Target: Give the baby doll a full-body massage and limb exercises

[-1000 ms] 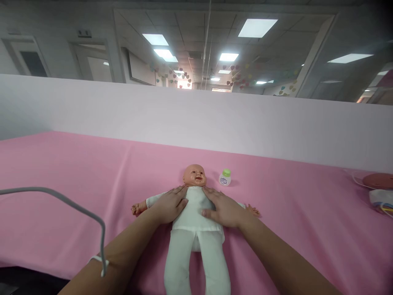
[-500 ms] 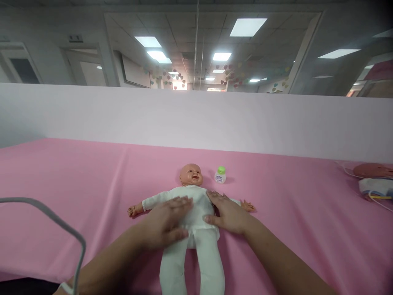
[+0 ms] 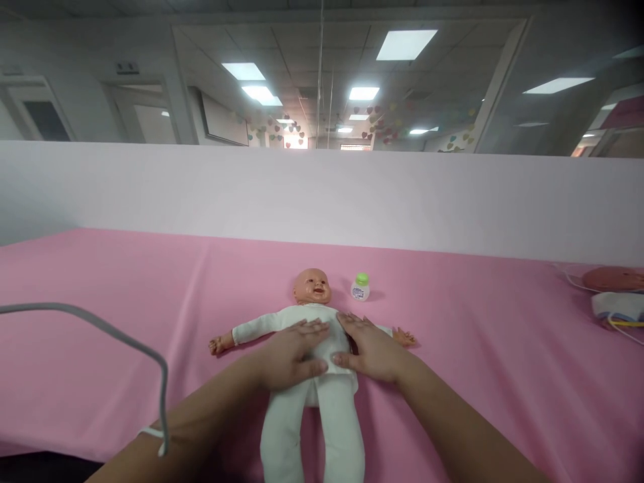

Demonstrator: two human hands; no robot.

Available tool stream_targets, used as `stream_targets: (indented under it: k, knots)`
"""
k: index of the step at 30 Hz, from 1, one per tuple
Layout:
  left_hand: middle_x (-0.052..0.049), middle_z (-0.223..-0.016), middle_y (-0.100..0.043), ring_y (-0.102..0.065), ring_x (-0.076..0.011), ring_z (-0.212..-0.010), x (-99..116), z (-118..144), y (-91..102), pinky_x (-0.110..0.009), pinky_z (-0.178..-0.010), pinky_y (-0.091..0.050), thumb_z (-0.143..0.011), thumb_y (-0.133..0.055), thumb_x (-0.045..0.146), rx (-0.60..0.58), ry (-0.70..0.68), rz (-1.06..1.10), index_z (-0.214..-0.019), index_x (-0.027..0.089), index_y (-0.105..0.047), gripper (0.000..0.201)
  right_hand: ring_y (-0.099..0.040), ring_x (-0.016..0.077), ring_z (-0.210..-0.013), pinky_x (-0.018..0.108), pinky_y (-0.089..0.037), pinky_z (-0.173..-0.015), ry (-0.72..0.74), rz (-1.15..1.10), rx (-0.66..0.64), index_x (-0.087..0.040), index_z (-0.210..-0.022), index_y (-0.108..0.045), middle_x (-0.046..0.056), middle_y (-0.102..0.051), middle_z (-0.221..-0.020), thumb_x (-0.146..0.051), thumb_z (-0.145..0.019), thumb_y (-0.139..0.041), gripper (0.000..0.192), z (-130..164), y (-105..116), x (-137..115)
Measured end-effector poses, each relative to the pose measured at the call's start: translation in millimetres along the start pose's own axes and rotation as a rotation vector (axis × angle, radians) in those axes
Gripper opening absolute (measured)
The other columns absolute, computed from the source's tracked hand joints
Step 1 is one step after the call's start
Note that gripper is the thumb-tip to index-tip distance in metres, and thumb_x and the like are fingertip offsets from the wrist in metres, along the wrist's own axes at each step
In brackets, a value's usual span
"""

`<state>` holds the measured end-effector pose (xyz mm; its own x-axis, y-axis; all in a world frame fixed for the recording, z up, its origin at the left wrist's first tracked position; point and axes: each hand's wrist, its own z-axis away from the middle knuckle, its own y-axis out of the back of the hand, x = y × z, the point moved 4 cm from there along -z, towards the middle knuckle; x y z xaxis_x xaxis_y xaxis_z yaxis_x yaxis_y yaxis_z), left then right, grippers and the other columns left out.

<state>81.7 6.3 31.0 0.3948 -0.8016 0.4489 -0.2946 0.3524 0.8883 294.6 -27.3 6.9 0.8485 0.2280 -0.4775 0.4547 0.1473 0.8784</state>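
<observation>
The baby doll [image 3: 314, 349] lies on its back on the pink-covered counter [image 3: 125, 295], long axis running straight away from the person, head far, legs near. Both hands lie flat on its white-clothed belly: the left hand [image 3: 294, 354] from the doll's left-of-view side, the right hand [image 3: 372, 349] opposite, fingers [image 3: 314, 327] spread and gripping nothing, equally near. A small green-capped bottle [image 3: 360, 287] stands just beside the head; its label is too small to read.

left hand [image 3: 292, 352] flat, palm down | right hand [image 3: 371, 350] flat, palm down | forearms extended forward
</observation>
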Motion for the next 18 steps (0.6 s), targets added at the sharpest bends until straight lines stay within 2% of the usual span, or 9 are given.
stream_targets:
  k: [2, 5, 8, 12, 15, 18]
  knots:
    - [-0.016, -0.164, -0.042, -0.038, -0.0348, -0.153, -15, -15, 0.8, -0.052, -0.127, -0.028, -0.102, -0.047, 0.058, 0.076, 0.076, -0.053, -0.159, 0.014, -0.045, 0.072, -0.027, 0.0343, -0.158, 0.052, -0.019, -0.129, 0.001, -0.003, 0.003, -0.018, -0.165, -0.027, 0.013, -0.027, -0.171, -0.074, -0.088, -0.061, 0.101, 0, 0, -1]
    - [-0.013, -0.159, -0.05, -0.044, -0.0312, -0.15, -35, -26, 1.0, -0.048, -0.127, -0.029, -0.102, -0.048, 0.053, 0.186, 0.128, -0.076, -0.153, 0.016, -0.053, 0.064, -0.024, 0.0345, -0.159, 0.052, -0.018, -0.129, -0.01, 0.002, -0.003, -0.018, -0.166, -0.024, 0.013, -0.025, -0.172, -0.074, -0.088, -0.061, 0.103, 0, -1, 0]
    - [-0.009, -0.154, -0.057, -0.05, -0.0287, -0.146, -50, -26, 0.8, -0.044, -0.125, -0.033, -0.101, -0.049, 0.046, 0.262, 0.169, -0.051, -0.149, 0.019, -0.057, 0.056, -0.021, 0.0335, -0.16, 0.051, -0.017, -0.13, -0.024, 0.011, -0.04, -0.017, -0.167, -0.019, 0.012, -0.021, -0.173, -0.076, -0.089, -0.057, 0.104, 0, -1, 1]
    - [-0.011, -0.153, -0.059, -0.053, -0.0303, -0.143, -65, -17, 3.6, -0.045, -0.122, -0.038, -0.1, -0.047, 0.043, 0.326, 0.277, -0.033, -0.148, 0.015, -0.059, 0.057, -0.02, 0.0325, -0.16, 0.051, -0.017, -0.13, -0.044, 0.037, -0.093, -0.019, -0.167, -0.019, 0.01, -0.018, -0.174, -0.074, -0.09, -0.058, 0.103, 7, 5, -2]
    - [-0.009, -0.152, -0.06, -0.055, -0.0307, -0.142, -73, -12, 5.1, -0.046, -0.12, -0.041, -0.1, -0.045, 0.045, 0.341, 0.303, -0.011, -0.148, 0.018, -0.06, 0.057, -0.02, 0.0346, -0.16, 0.053, -0.02, -0.129, -0.046, 0.035, -0.09, -0.02, -0.166, -0.019, 0.009, -0.016, -0.174, -0.075, -0.088, -0.061, 0.105, 21, 14, -17]
    - [-0.009, -0.152, -0.06, -0.055, -0.0304, -0.141, -76, -10, 3.5, -0.045, -0.12, -0.041, -0.101, -0.043, 0.049, 0.342, 0.293, -0.013, -0.149, 0.02, -0.059, 0.058, -0.018, 0.0345, -0.16, 0.053, -0.018, -0.13, 0.113, -0.034, -0.122, -0.023, -0.166, -0.02, 0.008, -0.014, -0.174, -0.073, -0.088, -0.063, 0.103, 40, 17, -48]
